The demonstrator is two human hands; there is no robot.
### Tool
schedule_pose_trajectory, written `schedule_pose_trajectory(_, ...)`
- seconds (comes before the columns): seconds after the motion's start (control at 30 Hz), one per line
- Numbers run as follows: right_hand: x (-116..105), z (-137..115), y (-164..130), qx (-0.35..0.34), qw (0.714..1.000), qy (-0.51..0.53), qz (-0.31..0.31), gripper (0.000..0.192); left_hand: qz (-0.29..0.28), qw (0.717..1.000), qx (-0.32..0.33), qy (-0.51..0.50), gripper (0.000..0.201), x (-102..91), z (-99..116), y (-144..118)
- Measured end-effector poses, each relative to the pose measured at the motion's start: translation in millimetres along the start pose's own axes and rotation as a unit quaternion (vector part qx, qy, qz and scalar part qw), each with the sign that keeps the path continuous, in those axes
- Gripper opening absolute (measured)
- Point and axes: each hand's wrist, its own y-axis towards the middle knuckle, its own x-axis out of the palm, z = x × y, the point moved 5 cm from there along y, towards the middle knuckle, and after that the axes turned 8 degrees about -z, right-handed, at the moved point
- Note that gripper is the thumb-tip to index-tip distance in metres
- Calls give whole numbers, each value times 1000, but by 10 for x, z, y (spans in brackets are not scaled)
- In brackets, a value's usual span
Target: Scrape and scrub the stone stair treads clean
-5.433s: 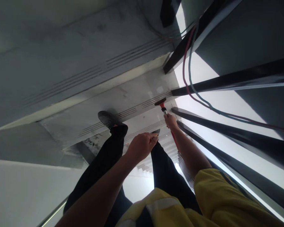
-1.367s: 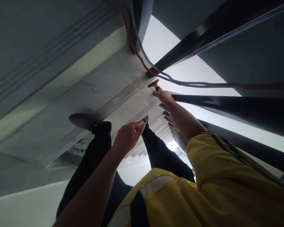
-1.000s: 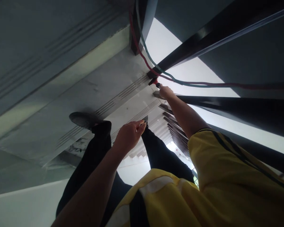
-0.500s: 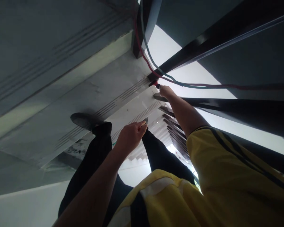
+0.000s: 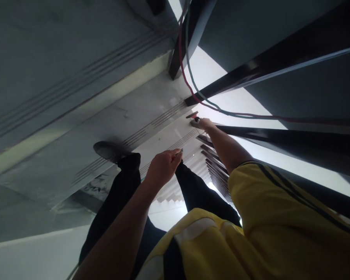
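My right hand (image 5: 206, 125) reaches out along the railing side of the staircase. Its fingers are wrapped round a small hand tool (image 5: 196, 117) with a dark grip, a red part and a flat, dark head. That head is close to the foot of a dark post (image 5: 196, 123), and I cannot tell whether they touch. Over the steps, between my legs, my left hand (image 5: 162, 165) is closed in a pinch. A tiny greyish thing shows at its fingertips, too small to name.
Grey stair treads (image 5: 111, 111) with grooved lines descend past my feet. My dark shoe (image 5: 107, 151) stands on one tread. Dark railing posts (image 5: 256, 66) line the right side. Red and green cables (image 5: 236, 114) hang across them. A pale wall (image 5: 37, 252) is at lower left.
My right hand has moved with the tool from the foot of one post toward the neighbouring post, down the stairs. My left hand keeps its pinch. The view has shifted slightly.
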Motion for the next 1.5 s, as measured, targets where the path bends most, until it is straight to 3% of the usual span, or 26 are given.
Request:
schedule_pose_trajectory(0.1, 92, -22, -64, 15, 1000, -1, 20, 40, 3, 1000, 5, -8, 45, -35, 8, -7)
schedule_pose_trajectory(0.27, 240, 27, -14, 39, 994, 88, 52, 43, 13, 1000, -3, -22, 43, -56, 6, -29)
schedule_pose_trajectory(0.4, 585, 25, -145, 24, 985, 168, -19, 40, 10, 1000, 13, -20, 43, -42, 39, -26)
schedule_pose_trajectory(0.47, 756, -33, -238, 14, 972, 225, -68, 38, 9, 1000, 16, -17, 44, -48, 40, -17)
schedule_pose_trajectory(0.63, 812, -151, -279, 48, 917, 396, -18, 38, 15, 1000, 11, -15, 45, -59, 15, 12)
schedule_pose_trajectory(0.73, 928, -220, -334, 47, 899, 430, -65, 40, 4, 1000, 12, -12, 45, -17, 17, 28)
schedule_pose_trajectory(0.8, 1049, -270, -421, 25, 905, 410, -113, 41, 1, 1000, 12, -9, 44, 3, 20, 37)
schedule_pose_trajectory(0.87, 1110, -312, -484, 0, 924, 365, -112, 42, 5, 1000, 9, -12, 44, 6, 14, 44)
schedule_pose_trajectory(1.0, 1002, -407, -436, -18, 977, 211, 15, 50, 7, 1000, 1, -15, 44, 0, -8, 48)
schedule_pose_trajectory(1.07, 981, -455, -382, -16, 992, 120, 33, 55, 5, 1000, -4, -17, 43, 2, -16, 46)
schedule_pose_trajectory(1.3, 996, -325, -307, -27, 998, -64, -3, 58, 8, 1000, -11, -24, 43, -13, -45, 35)
schedule_pose_trajectory(1.5, 941, -278, -305, -26, 994, -107, -13, 59, 11, 1000, -16, -13, 44, -8, -49, 59)
